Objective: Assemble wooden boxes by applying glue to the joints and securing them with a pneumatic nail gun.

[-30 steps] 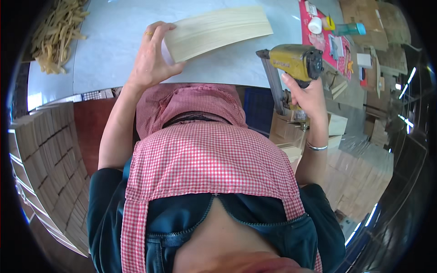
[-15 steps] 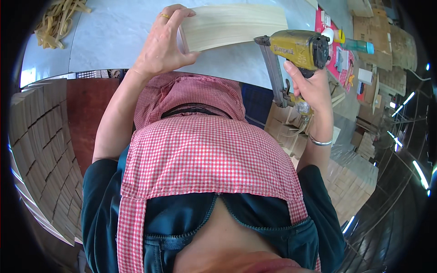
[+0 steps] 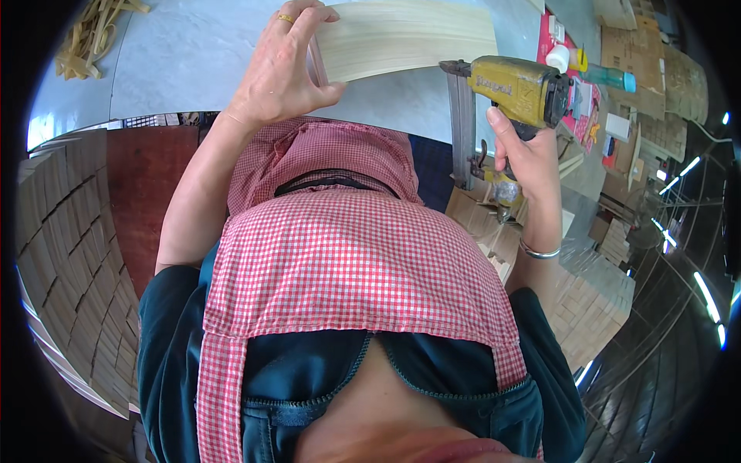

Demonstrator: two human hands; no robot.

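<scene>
A pale wooden panel (image 3: 409,38) lies on the table in front of me, with an upright wooden piece (image 3: 316,63) along its left end. My left hand (image 3: 285,69) spans that end, its fingers over the far corner and its thumb by the near one. In my right hand (image 3: 529,154) is a yellow pneumatic nail gun (image 3: 513,89), gripped by its handle. The gun's dark nose points left, just off the panel's right near corner, and its magazine hangs toward me. Part of the left end is hidden by my left hand.
Loose wooden strips (image 3: 85,38) are heaped at the far left of the bluish-white table (image 3: 185,46). A teal bottle (image 3: 610,77) and a white container (image 3: 557,58) stand at the right. Stacked wood (image 3: 65,224) rises at my left, with more stacks (image 3: 590,297) at my right.
The nail gun in my right hand has shifted slightly right and toward me. The panel sits slightly farther right and higher in the picture, and my left hand keeps its hold.
</scene>
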